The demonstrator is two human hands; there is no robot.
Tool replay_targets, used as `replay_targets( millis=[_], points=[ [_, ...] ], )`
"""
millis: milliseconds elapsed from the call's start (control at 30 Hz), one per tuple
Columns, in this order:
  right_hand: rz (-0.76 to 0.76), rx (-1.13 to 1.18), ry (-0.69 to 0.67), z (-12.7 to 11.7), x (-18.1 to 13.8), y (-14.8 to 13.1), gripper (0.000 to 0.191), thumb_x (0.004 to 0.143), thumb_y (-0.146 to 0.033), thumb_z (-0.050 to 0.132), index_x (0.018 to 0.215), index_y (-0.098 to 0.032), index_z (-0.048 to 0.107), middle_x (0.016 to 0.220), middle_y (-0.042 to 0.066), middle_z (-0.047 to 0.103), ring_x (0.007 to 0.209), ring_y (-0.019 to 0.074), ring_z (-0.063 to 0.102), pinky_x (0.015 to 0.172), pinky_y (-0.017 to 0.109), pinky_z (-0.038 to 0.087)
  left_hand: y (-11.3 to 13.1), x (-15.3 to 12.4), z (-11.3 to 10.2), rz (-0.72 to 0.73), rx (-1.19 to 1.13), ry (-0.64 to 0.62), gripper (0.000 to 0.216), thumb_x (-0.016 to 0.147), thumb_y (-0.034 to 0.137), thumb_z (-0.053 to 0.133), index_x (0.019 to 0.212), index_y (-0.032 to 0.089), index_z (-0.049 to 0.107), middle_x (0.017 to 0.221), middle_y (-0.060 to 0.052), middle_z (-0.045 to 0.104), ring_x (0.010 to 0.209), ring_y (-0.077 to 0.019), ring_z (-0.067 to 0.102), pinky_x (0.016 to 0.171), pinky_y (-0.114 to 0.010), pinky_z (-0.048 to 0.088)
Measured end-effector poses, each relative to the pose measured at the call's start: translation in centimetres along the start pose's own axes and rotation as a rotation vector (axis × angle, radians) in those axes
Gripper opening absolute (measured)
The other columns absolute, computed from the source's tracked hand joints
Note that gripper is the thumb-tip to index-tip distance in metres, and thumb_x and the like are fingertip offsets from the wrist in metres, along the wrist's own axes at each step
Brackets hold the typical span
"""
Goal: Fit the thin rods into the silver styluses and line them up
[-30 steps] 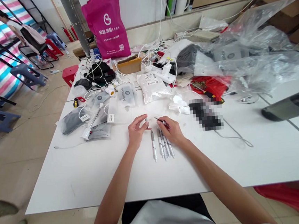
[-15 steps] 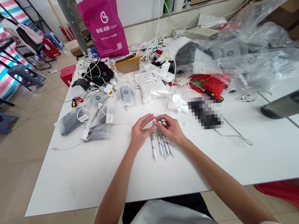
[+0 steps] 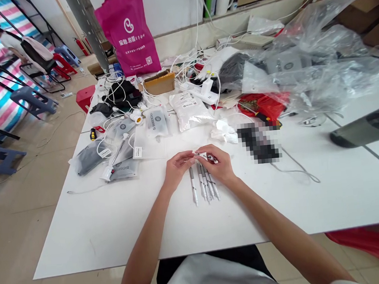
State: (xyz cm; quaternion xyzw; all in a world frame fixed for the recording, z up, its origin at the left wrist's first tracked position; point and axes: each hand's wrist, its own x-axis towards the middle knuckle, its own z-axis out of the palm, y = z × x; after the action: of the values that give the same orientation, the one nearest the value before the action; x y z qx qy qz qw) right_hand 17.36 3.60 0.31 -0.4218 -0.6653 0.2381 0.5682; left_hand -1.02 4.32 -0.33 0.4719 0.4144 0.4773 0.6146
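Note:
My left hand (image 3: 179, 168) and my right hand (image 3: 218, 162) meet fingertip to fingertip above the middle of the white table (image 3: 118, 232). Closed fingers of my right hand hold a pen (image 3: 210, 158) with white and dark parts, mostly covered by the hand. The left thumb and fingers are pinched at its far end, and what lies between them is too small to make out. Below the hands, several white and grey pens (image 3: 207, 189) lie side by side, their upper ends partly hidden. One more pen (image 3: 194, 188) lies slightly apart to the left.
Packaged pouches (image 3: 91, 157) and cables lie at the left. A white parcel (image 3: 190, 111), a magenta bag (image 3: 130, 36) and a small cardboard box (image 3: 158, 83) stand farther back. Clear plastic bags (image 3: 319, 69) and a dark bottle (image 3: 367, 126) are at the right. A person sits far left.
Both hands have stayed together over the pens. The pen in my right hand has turned, with its white end now between the fingers. The left fingers have drawn closer together.

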Motion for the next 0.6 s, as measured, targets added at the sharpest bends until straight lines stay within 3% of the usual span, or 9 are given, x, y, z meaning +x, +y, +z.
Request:
replay_targets(
  millis=[100, 267, 600],
  points=[
    [-0.109, -0.007, 0.015, 0.01, -0.03, 0.24, 0.007, 0.097, -0.023, 0.073, 0.104, -0.024, 0.073, 0.103, 0.008, 0.077, 0.089, 0.0203, 0.073, 0.056, 0.029, 0.051, 0.03, -0.07, 0.23, -0.017, -0.106, -0.026, 0.037, 0.082, 0.037, 0.088, 0.114, 0.02, 0.081, 0.117, -0.01, 0.08, 0.113, -0.0271, 0.073, 0.108, -0.047, 0.056],
    [-0.178, -0.012, -0.022, 0.01, -0.09, 0.31, 0.016, 0.096, -0.014, 0.07, 0.107, -0.024, 0.073, 0.106, 0.008, 0.077, 0.086, 0.0188, 0.073, 0.05, 0.027, 0.047, 0.18, -0.09, 0.81, -0.04, -0.225, -0.041, 0.032, 0.083, 0.036, 0.087, 0.11, 0.02, 0.082, 0.108, -0.008, 0.081, 0.105, -0.0248, 0.075, 0.111, -0.048, 0.053],
    [-0.194, -0.007, -0.023, -0.05, -0.15, 0.41, 0.021, 0.094, -0.011, 0.07, 0.11, -0.025, 0.072, 0.107, 0.009, 0.077, 0.091, 0.0209, 0.074, 0.048, 0.028, 0.047, 0.49, -0.07, 0.8, -0.058, -0.248, 0.01, 0.031, 0.081, 0.038, 0.089, 0.107, 0.02, 0.084, 0.114, -0.009, 0.08, 0.106, -0.0239, 0.074, 0.11, -0.046, 0.054]
  ],
)
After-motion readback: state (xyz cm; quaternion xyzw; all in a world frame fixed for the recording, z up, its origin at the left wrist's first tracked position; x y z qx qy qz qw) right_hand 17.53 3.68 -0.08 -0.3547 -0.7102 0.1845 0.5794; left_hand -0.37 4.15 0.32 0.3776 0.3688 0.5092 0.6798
